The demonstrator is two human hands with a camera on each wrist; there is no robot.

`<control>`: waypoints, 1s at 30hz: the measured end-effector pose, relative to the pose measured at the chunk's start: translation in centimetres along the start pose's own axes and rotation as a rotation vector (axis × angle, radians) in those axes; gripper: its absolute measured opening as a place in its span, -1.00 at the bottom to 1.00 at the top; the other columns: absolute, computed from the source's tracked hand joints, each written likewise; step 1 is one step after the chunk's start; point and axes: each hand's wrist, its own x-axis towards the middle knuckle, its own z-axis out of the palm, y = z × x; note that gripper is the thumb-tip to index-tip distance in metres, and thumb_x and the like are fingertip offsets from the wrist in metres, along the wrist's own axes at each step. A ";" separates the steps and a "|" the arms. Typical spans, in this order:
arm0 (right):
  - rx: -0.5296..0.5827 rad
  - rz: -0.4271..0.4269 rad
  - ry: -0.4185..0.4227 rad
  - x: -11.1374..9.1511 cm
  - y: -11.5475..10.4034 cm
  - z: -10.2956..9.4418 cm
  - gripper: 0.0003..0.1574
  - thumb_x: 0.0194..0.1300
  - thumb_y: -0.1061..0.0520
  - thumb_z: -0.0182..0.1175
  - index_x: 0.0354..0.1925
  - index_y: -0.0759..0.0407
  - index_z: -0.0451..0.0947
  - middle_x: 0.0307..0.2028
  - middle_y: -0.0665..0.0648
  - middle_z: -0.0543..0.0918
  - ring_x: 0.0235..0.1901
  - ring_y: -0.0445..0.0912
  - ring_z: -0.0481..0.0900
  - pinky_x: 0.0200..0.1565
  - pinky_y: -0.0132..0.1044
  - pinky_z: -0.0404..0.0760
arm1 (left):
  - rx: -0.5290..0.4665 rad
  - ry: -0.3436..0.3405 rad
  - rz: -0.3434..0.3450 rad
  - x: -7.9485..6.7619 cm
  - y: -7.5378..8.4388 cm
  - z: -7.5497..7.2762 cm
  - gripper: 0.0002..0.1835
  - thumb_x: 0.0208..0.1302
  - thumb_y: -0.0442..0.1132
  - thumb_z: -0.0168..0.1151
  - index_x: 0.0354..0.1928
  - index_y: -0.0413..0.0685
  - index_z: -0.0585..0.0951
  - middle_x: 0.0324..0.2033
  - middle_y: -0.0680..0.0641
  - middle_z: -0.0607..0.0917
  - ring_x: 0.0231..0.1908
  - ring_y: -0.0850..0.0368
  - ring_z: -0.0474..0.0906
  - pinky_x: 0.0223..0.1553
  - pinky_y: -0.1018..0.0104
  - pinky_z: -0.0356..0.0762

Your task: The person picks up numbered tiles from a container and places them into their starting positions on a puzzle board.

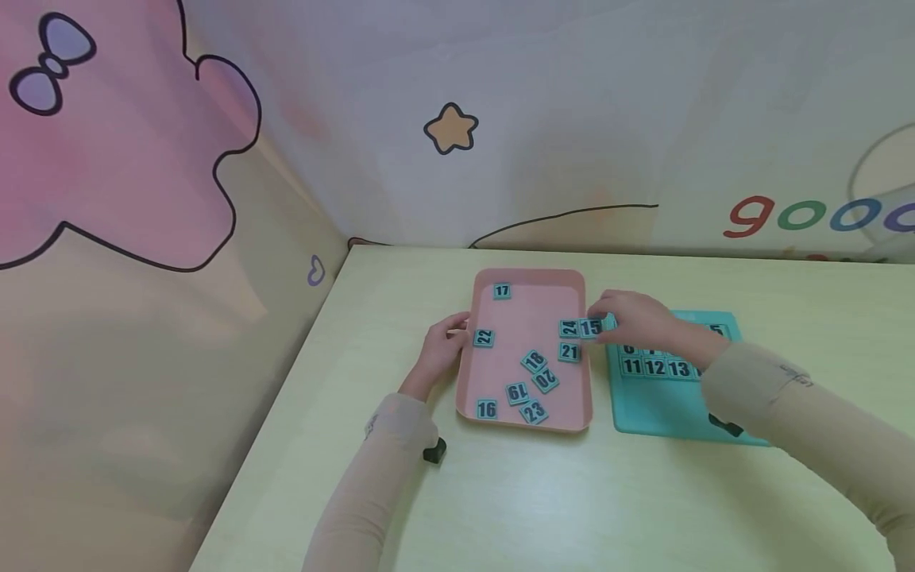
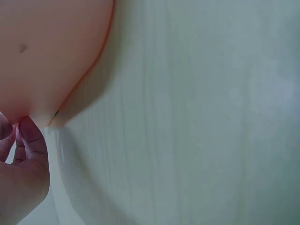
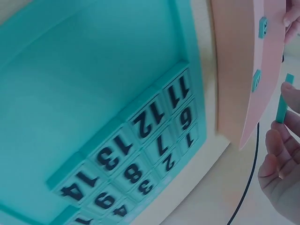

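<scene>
My left hand [image 1: 439, 349] grips the left edge of a pink tray [image 1: 525, 314]; in the left wrist view its thumb and fingers pinch the rim. Several teal number tiles lie loose in the tray, among them tile 17 [image 1: 503, 291], tile 22 [image 1: 484, 338] and tile 16 [image 1: 487, 409]. With thumb and fingers, my right hand [image 1: 632, 319] pinches the tile 15 [image 1: 590, 328] over the tray's right rim, beside tile 24 [image 1: 569, 328]. In the right wrist view that tile [image 3: 283, 101] is seen edge-on.
Right of the pink tray lies a teal tray [image 1: 665, 409] with number tiles in rows along its far side; my right forearm covers part of it. Tile 14 [image 3: 78, 183] ends the third row. A wall stands behind the pale table [image 1: 543, 500].
</scene>
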 end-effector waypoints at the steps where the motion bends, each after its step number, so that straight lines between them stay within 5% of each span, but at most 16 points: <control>1: 0.006 0.007 0.001 -0.4 0.4 -0.1 -0.52 0.00 0.08 0.27 -0.07 0.21 0.53 -0.18 0.14 0.56 -0.18 -0.01 0.48 -0.13 -0.08 0.51 | 0.001 -0.001 -0.003 0.0 0.0 0.0 -0.54 0.19 -0.30 -0.04 0.17 0.08 0.38 0.01 -0.05 0.45 -0.14 0.09 0.44 -0.09 0.29 0.48; 9: 0.047 0.010 0.047 -3.4 4.1 0.1 -0.53 -0.01 0.13 0.26 -0.09 0.30 0.51 -0.24 0.21 0.55 -0.41 -0.11 0.43 -0.37 -0.27 0.52 | -0.006 0.000 -0.016 0.0 0.0 0.1 -0.55 0.20 -0.31 -0.04 0.16 0.08 0.39 0.01 -0.04 0.45 -0.12 0.09 0.43 -0.08 0.28 0.48; 19: 0.011 0.124 0.029 -6.8 7.8 0.0 -0.51 0.02 0.13 0.23 -0.07 0.36 0.49 -0.15 0.35 0.52 -0.18 0.14 0.47 -0.15 0.07 0.48 | -0.001 -0.002 -0.002 0.0 0.0 0.0 -0.54 0.19 -0.30 -0.04 0.17 0.08 0.38 0.01 -0.05 0.45 -0.13 0.10 0.43 -0.10 0.31 0.48; 30: -0.007 0.174 0.000 -9.5 11.0 0.5 -0.51 -0.01 0.16 0.24 -0.09 0.39 0.49 -0.15 0.39 0.51 -0.12 0.24 0.43 -0.14 0.12 0.45 | 0.000 -0.002 -0.007 -0.1 0.1 0.0 -0.55 0.21 -0.30 -0.04 0.18 0.09 0.38 0.02 -0.05 0.45 -0.13 0.09 0.43 -0.08 0.30 0.47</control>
